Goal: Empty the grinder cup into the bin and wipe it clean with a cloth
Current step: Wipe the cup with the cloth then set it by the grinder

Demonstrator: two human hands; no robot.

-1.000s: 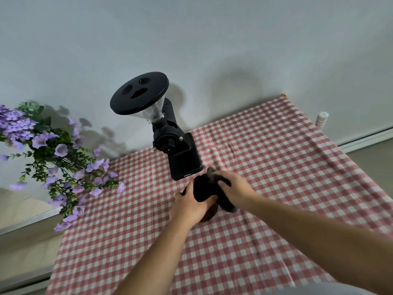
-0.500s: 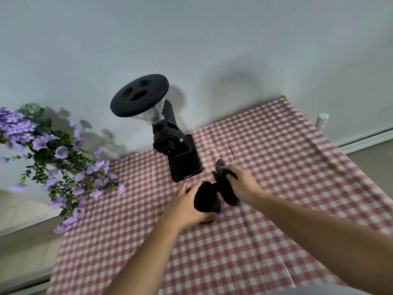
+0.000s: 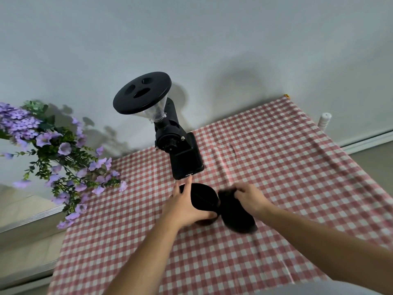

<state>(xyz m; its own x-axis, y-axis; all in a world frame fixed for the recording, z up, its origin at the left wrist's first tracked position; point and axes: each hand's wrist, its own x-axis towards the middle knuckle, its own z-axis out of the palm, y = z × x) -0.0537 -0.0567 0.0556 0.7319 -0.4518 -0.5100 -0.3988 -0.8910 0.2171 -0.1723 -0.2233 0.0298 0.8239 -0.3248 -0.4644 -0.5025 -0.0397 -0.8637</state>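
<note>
Nearest, the right hand [image 3: 247, 198] grips a dark cloth [image 3: 236, 216], which now hangs just beside the grinder cup [image 3: 203, 198]; half a second ago it was bunched at the cup's rim, a second ago pressed against the cup. The left hand [image 3: 182, 206] wraps the cup's side, fingers partly spread, steadying it on the checked tablecloth [image 3: 276, 177] with its mouth tipped toward the camera. With the cloth withdrawn, wiping looks finished or paused. Behind stands the black coffee grinder [image 3: 180, 150]; purple flowers [image 3: 53, 145] lie far left. No bin shows.
</note>
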